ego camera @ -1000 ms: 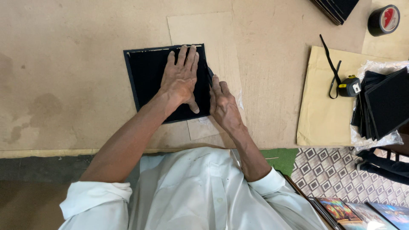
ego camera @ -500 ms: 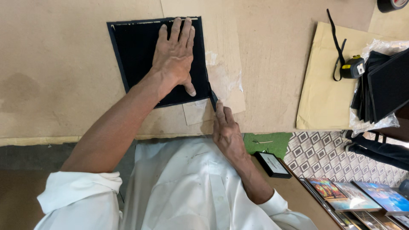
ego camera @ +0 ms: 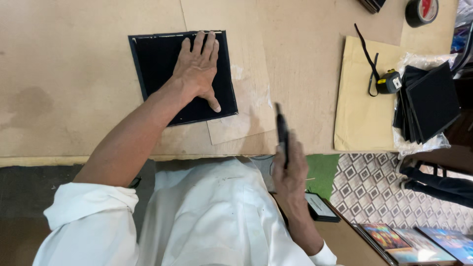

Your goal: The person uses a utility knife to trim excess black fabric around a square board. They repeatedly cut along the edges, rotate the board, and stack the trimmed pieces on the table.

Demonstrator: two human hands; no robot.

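My left hand [ego camera: 197, 69] lies flat, fingers spread, pressing the black square panel [ego camera: 162, 64] onto the bench [ego camera: 74, 98] at 11 o'clock. My right hand [ego camera: 290, 172] grips a slim black tool [ego camera: 282, 130] at 5 o'clock of the panel, off it.

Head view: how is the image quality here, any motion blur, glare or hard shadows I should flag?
Head view: light is soft and even, no glare on the brown work surface; the left hand lies sharp on the black square panel, throwing only a faint shadow; the right hand and the dark slim tool it grips are smeared by motion; the tape measure reads clear.
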